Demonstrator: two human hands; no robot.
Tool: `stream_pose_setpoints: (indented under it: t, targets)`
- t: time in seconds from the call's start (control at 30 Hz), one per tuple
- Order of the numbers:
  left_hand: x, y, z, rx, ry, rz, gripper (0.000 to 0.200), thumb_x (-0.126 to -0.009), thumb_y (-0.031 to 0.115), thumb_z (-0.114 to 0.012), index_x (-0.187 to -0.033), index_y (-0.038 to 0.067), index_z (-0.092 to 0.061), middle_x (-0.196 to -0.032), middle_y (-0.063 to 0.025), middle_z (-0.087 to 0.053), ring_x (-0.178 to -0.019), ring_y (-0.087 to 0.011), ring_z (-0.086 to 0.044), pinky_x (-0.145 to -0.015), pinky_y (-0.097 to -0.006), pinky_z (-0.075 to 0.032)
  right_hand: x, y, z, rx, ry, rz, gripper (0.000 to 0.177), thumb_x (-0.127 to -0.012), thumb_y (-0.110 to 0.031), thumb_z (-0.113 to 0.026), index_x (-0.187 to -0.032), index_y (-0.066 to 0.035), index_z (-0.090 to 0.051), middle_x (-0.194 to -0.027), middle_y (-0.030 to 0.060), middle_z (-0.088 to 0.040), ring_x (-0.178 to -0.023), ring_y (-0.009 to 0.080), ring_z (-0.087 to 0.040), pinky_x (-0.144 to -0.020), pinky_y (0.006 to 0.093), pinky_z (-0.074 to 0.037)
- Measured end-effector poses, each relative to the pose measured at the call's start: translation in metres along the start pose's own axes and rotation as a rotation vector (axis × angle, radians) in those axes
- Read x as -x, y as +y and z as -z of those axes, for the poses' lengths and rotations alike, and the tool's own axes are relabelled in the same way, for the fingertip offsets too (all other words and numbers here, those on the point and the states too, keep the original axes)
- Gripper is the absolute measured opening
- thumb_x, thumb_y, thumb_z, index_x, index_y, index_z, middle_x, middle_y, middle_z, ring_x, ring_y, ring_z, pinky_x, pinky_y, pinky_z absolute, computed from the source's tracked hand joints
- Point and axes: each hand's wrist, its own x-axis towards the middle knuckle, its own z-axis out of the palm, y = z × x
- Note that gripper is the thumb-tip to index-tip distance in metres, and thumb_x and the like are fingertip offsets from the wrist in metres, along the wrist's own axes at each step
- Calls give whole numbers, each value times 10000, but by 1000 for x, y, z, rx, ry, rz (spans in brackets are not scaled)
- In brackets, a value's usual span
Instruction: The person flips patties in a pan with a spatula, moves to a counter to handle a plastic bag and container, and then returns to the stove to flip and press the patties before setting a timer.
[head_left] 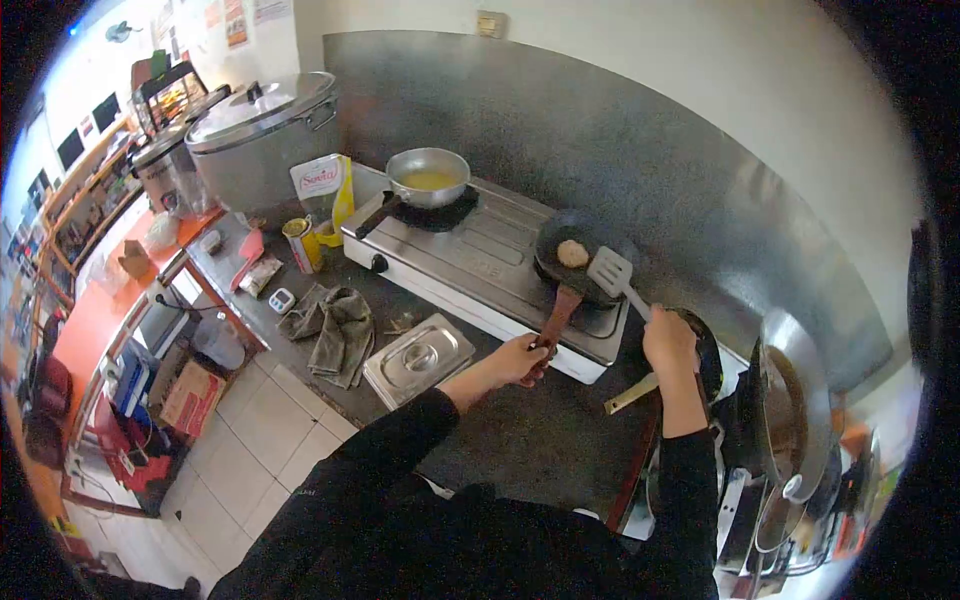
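Note:
My left hand (pixel 520 360) is wrapped round the brown handle of a dark frying pan (pixel 558 232), which sits on the right burner of a two-burner gas stove (pixel 492 270). In the pan lies a small round pale-brown patty (pixel 573 254). My right hand (pixel 669 340) grips a slotted spatula (pixel 611 272) by its handle. The spatula's pale blade is over the right side of the pan, just beside the patty. On the left burner stands a metal saucepan (pixel 428 165) with yellowish liquid in it.
Left of the stove are a yellow can (pixel 302 246), a crumpled grey cloth (pixel 335 330), a white timer (pixel 282 300) and a lidded steel container (pixel 420 358). A large lidded pot (pixel 262 140) stands behind them. At right, a big metal pan (pixel 800 400) leans upright near other cookware.

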Motion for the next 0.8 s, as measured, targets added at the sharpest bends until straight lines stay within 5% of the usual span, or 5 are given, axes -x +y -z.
stream_pose_setpoints:
  t: [0.33,0.47,0.5,0.6,0.8]
  targets:
    - [-9,-8,-2,-48,-1,-6,185,-843,185,-432,-984,66,-419,-739,-28,-478,-595,-111,-482,-462,-269,-435,-52,4,34,89,-151,-86,227,-730,-200,-520,-905,-66,-577,-940,153,-569,-873,306,-548,-744,406,-436]
    - [-10,-11,-1,-83,9,-22,166,-845,190,-417,-940,55,-405,-742,-33,-472,-592,-113,-484,-478,-278,-459,-89,18,42,115,-359,22,191,-678,-233,-574,-756,-66,-624,-830,138,-605,-788,280,-577,-689,365,-453]
    - [-11,-13,0,-104,-4,-57,161,-847,194,-408,-917,50,-400,-747,-32,-470,-594,-113,-486,-486,-280,-469,-97,20,41,120,-362,106,201,-661,-243,-592,-709,-52,-628,-681,124,-602,-624,241,-582,-577,354,-455]
    - [-9,-11,-4,-46,18,-28,180,-843,185,-413,-950,42,-389,-751,-40,-473,-591,-120,-485,-477,-284,-472,-110,17,43,114,-519,-7,210,-670,-249,-586,-702,-46,-626,-566,103,-563,-480,209,-532,-475,344,-427]
    - [1,1,-9,-183,29,-93,223,-836,182,-408,-990,25,-369,-714,-76,-482,-506,-157,-501,-441,-297,-467,-130,29,20,6,-609,24,213,-693,-239,-550,-687,-33,-604,-521,69,-534,-425,166,-495,-416,319,-399]
